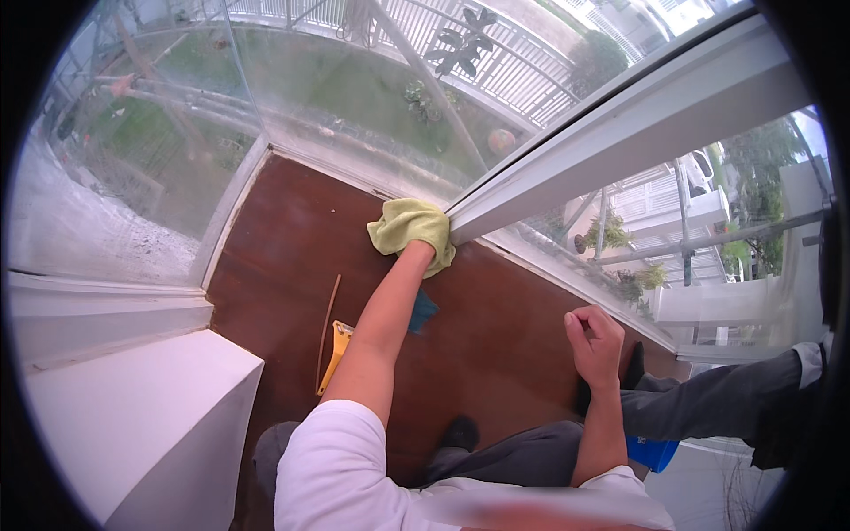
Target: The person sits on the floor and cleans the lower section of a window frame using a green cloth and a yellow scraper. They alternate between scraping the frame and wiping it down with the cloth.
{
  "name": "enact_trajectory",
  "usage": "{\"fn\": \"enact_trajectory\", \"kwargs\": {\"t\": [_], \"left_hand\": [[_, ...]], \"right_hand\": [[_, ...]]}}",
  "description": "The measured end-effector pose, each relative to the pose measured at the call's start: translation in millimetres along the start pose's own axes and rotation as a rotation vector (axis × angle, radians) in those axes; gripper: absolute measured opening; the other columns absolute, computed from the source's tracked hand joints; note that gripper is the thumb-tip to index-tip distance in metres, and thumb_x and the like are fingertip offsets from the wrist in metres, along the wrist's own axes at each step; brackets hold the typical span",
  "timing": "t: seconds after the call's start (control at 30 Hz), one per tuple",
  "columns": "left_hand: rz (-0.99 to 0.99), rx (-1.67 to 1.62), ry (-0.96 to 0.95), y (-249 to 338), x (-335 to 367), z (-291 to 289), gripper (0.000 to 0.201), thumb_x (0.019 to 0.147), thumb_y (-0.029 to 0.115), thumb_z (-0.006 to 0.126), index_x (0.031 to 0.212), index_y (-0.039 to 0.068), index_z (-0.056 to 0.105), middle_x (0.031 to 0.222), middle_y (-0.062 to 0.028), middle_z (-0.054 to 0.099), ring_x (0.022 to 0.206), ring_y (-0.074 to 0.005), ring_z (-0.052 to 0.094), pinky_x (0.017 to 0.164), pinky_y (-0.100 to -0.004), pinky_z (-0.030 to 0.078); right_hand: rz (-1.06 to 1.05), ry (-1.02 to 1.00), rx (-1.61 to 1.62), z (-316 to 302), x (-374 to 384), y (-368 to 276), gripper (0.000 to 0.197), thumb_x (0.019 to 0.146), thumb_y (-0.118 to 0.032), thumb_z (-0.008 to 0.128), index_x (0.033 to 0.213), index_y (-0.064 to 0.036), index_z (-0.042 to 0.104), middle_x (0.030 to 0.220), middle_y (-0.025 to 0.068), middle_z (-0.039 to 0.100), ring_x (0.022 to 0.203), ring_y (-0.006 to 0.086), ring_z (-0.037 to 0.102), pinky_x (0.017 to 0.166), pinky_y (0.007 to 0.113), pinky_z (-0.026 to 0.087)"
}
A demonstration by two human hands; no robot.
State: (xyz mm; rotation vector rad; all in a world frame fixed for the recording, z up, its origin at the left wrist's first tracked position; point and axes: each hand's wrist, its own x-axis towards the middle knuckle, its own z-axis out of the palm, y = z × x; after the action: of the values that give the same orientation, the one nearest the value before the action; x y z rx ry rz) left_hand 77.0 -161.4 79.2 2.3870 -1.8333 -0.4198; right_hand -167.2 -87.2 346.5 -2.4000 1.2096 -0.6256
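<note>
A yellow-handled tool is lying on the brown floor at seven o'clock; the left hand, its grip clamped on a yellow-green cloth, is pressing against the white window frame near centre; the right hand, at four o'clock, is curling shut, holding nothing.

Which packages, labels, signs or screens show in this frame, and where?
None can be made out.
Nearest things, none with a visible label:
yellow cloth, crumpled, under the left hand at the foot of the white window frame.
Yellow flat tool on the brown floor, partly behind the left forearm.
Blue container, below the right hand, mostly hidden.
</note>
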Motion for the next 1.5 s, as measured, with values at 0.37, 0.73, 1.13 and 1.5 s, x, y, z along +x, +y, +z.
{"fn": "enact_trajectory", "kwargs": {"t": [0.37, 0.73, 1.13, 1.5], "left_hand": [[-0.050, -0.124, 0.159, -26, -22, 3, 0.011, 0.069, 0.023, 0.063, 0.076, 0.015, 0.066, 0.083, -0.0062, 0.066, 0.081, -0.0218, 0.063, 0.069, -0.0327, 0.049], [-0.216, -0.029, -0.004, 8, -5, 19, 0.009, 0.068, 0.024, 0.061, 0.066, 0.015, 0.058, 0.071, -0.0049, 0.061, 0.069, -0.0213, 0.060, 0.059, -0.0339, 0.046], [0.162, -0.147, 0.230, -34, -66, -77, 0.014, 0.066, 0.022, 0.058, 0.056, 0.015, 0.051, 0.058, -0.0047, 0.056, 0.056, -0.0218, 0.057, 0.048, -0.0363, 0.044], [0.144, -0.716, 0.155, -13, -145, -134, 0.018, 0.080, 0.015, 0.061, 0.094, 0.004, 0.057, 0.068, -0.0029, 0.057, 0.067, -0.0094, 0.054, 0.056, -0.0265, 0.045]], "right_hand": [[0.055, 0.080, 0.006, -27, -23, -7, 0.008, 0.080, -0.003, 0.063, 0.076, 0.0017, 0.059, 0.068, 0.0081, 0.057, 0.057, 0.0151, 0.055, 0.054, 0.025, 0.044], [-0.020, 0.022, 0.075, -17, -14, 0, 0.008, 0.080, -0.003, 0.064, 0.075, 0.0009, 0.059, 0.067, 0.0087, 0.057, 0.055, 0.0149, 0.053, 0.052, 0.025, 0.043], [-0.252, -0.703, -0.045, 82, -34, 56, 0.024, 0.083, -0.026, 0.058, 0.101, -0.0105, 0.061, 0.103, 0.0071, 0.061, 0.095, 0.0262, 0.057, 0.077, 0.039, 0.049], [-0.619, -0.281, -0.247, 274, -72, 143, 0.033, 0.080, -0.028, 0.062, 0.108, -0.0139, 0.053, 0.110, 0.0040, 0.053, 0.104, 0.0212, 0.049, 0.084, 0.039, 0.040]]}}
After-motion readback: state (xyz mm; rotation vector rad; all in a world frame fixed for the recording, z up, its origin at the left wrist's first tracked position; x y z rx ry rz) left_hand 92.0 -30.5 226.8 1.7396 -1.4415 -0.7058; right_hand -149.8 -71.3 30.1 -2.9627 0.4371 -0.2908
